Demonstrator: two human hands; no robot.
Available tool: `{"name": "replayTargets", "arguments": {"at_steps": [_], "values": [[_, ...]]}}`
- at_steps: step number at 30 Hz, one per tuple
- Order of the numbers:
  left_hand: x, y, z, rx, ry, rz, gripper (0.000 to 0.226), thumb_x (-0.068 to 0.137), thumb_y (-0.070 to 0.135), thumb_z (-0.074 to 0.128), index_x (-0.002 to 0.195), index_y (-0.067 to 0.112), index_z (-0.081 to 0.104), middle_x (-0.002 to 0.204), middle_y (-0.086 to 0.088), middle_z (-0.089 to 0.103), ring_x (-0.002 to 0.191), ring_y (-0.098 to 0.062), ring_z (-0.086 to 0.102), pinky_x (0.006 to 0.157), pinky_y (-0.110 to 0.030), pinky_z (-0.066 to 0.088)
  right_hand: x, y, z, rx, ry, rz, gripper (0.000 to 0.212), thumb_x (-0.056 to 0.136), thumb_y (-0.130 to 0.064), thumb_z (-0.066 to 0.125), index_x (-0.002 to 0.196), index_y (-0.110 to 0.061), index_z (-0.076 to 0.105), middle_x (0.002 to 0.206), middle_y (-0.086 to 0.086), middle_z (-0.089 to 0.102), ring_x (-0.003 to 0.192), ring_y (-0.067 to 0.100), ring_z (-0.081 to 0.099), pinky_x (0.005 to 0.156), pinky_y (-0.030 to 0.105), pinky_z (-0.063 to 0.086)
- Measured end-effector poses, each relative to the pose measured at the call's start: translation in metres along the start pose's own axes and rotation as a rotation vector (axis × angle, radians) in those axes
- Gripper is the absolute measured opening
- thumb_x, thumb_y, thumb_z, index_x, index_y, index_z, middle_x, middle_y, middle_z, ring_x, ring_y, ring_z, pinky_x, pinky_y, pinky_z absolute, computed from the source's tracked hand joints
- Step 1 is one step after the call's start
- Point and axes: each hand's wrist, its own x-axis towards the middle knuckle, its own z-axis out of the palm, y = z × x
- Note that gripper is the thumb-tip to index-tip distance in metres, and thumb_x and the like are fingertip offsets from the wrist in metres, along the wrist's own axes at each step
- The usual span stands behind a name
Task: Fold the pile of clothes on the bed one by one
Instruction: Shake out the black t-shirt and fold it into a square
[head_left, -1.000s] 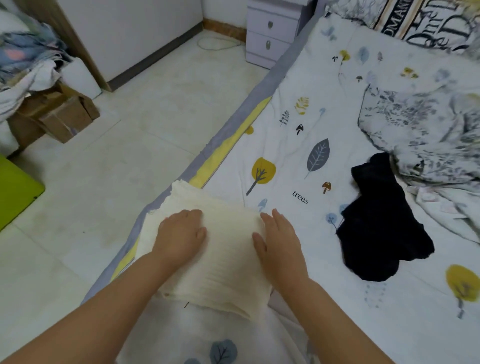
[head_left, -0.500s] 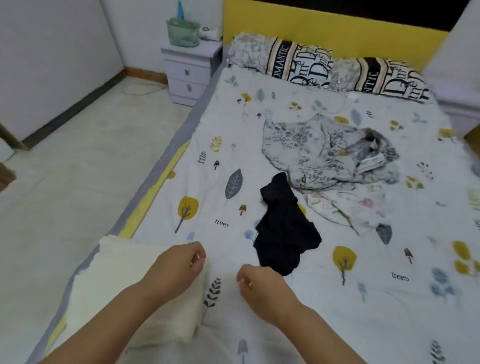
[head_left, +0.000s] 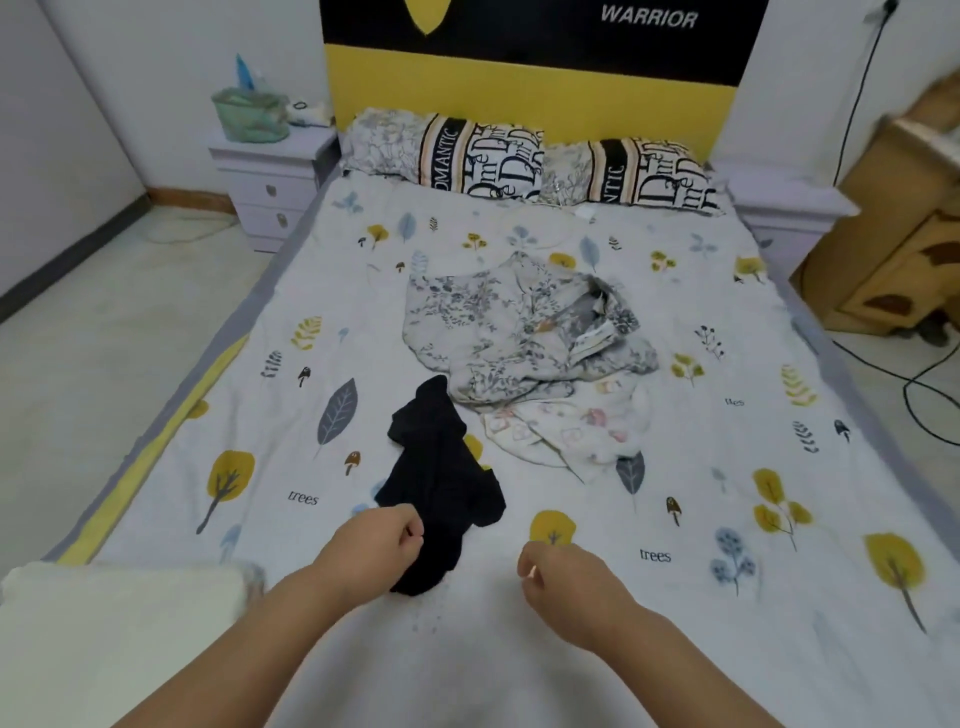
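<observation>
At about 7 o'clock in the head view, a folded cream garment (head_left: 119, 623) lies flat at the bed's left edge, its long side running roughly left to right. Just right of it the left hand (head_left: 376, 543) hovers over the bedsheet (head_left: 291, 426) with its grip loosely curled and holding nothing, the knuckles just beside the near end of a black garment (head_left: 441, 488). That black piece lies crumpled near the middle of the bed, its long axis running from 6 o'clock up toward 12 o'clock, narrow end pointing at the headboard (head_left: 530, 93). At 1 o'clock from it sits the rest of the pile: a grey floral shirt (head_left: 519, 332) bunched up with its collar to the right, overlapping a pale pink-patterned garment (head_left: 571, 426) that spreads toward 5 o'clock. The right hand (head_left: 563, 577) hangs at 5 o'clock of the black garment, apart from it, its grip also loosely curled and holding nothing. Two lettered pillows (head_left: 467, 150) rest against the headboard at 12 o'clock, and a pale nightstand (head_left: 270, 182) stands at 11 o'clock.
</observation>
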Motion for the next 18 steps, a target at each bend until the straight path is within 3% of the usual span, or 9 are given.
{"name": "replayTargets", "arguments": {"at_steps": [3,6,8,10,11,14,16,18], "values": [[0.024,0.022,0.027,-0.012,0.012,-0.052,0.012,0.094,0.021,0.041,0.089,0.022,0.052,0.068,0.010,0.049,0.061,-0.005,0.043,0.058,-0.017,0.035,0.013,0.034,-0.009,-0.042,-0.010,-0.015,0.028,0.097,-0.020,0.037,0.118,-0.013,0.053,0.105,0.008,0.057,0.086,0.021,0.047,0.070,0.025,0.034],[0.047,0.029,0.050,0.006,0.045,-0.120,0.017,0.093,0.021,0.041,0.078,0.026,0.046,0.066,0.009,0.047,0.059,-0.005,0.041,0.053,-0.017,0.031,0.034,0.056,-0.012,-0.077,-0.030,-0.030,0.026,0.096,-0.016,0.035,0.114,-0.011,0.054,0.088,0.002,0.044,0.082,0.019,0.039,0.067,0.023,0.028],[0.061,0.025,0.063,0.024,0.059,-0.173,0.017,0.093,0.021,0.041,0.078,0.027,0.044,0.068,0.010,0.047,0.062,-0.006,0.043,0.053,-0.018,0.032,0.052,0.065,-0.009,-0.079,-0.050,-0.033,0.018,0.096,-0.014,0.035,0.097,-0.015,0.053,0.074,-0.002,0.033,0.080,0.020,0.038,0.060,0.023,0.029],[0.074,0.018,0.071,0.046,0.080,-0.228,0.010,0.093,0.020,0.040,0.090,0.023,0.049,0.075,0.009,0.049,0.071,-0.010,0.048,0.063,-0.021,0.040,0.070,0.069,-0.003,-0.069,-0.074,-0.028,0.026,0.094,-0.011,0.035,0.070,-0.020,0.036,0.069,-0.006,0.026,0.073,0.020,0.038,0.052,0.019,0.025],[0.080,0.015,0.073,0.051,0.103,-0.257,0.013,0.093,0.019,0.040,0.098,0.021,0.052,0.083,0.006,0.051,0.077,-0.013,0.051,0.070,-0.023,0.043,0.080,0.071,0.001,-0.061,-0.085,-0.031,0.030,0.093,-0.010,0.035,0.067,-0.022,0.030,0.069,-0.005,0.028,0.072,0.019,0.038,0.054,0.020,0.028],[0.099,0.003,0.077,0.040,0.231,-0.356,0.031,0.092,0.017,0.043,0.122,0.014,0.048,0.116,-0.005,0.052,0.101,-0.020,0.054,0.083,-0.025,0.042,0.113,0.071,0.014,-0.011,-0.087,-0.040,0.018,0.091,-0.010,0.036,0.079,-0.023,0.041,0.075,-0.004,0.042,0.088,0.022,0.050,0.071,0.026,0.036],[0.115,-0.003,0.076,0.016,0.333,-0.405,0.042,0.091,0.017,0.048,0.131,0.009,0.039,0.127,-0.010,0.045,0.111,-0.026,0.050,0.087,-0.030,0.042,0.134,0.068,0.019,0.039,-0.076,-0.026,0.020,0.092,-0.012,0.036,0.099,-0.021,0.052,0.096,-0.001,0.055,0.103,0.023,0.054,0.080,0.029,0.041],[0.132,-0.010,0.076,-0.029,0.389,-0.459,0.052,0.090,0.020,0.053,0.136,0.005,0.031,0.134,-0.015,0.038,0.118,-0.031,0.046,0.092,-0.036,0.041,0.155,0.061,0.025,0.059,-0.049,-0.027,0.028,0.094,-0.014,0.038,0.120,-0.015,0.049,0.116,0.006,0.055,0.109,0.023,0.052,0.087,0.029,0.042]]}}
